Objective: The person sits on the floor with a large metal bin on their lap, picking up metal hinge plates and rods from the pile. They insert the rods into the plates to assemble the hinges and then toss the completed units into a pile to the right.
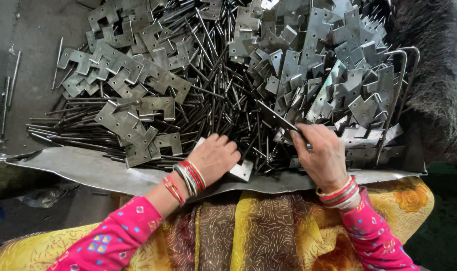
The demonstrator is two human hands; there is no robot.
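Two hands sorting metal hinge plates and pins on a sheet-metal tray.

Left hand [216,158] fingers curled together, pressing down on a flat hinge plate [240,170] at the tray's [78,168] near edge. Right hand [321,155], right of that plate, pinched closed on a thin dark pin [276,116] angled up-left. Pile of loose pins [223,105] beyond the plate; heaps of notched plates [334,65] behind and to either side. No packages or labels visible.
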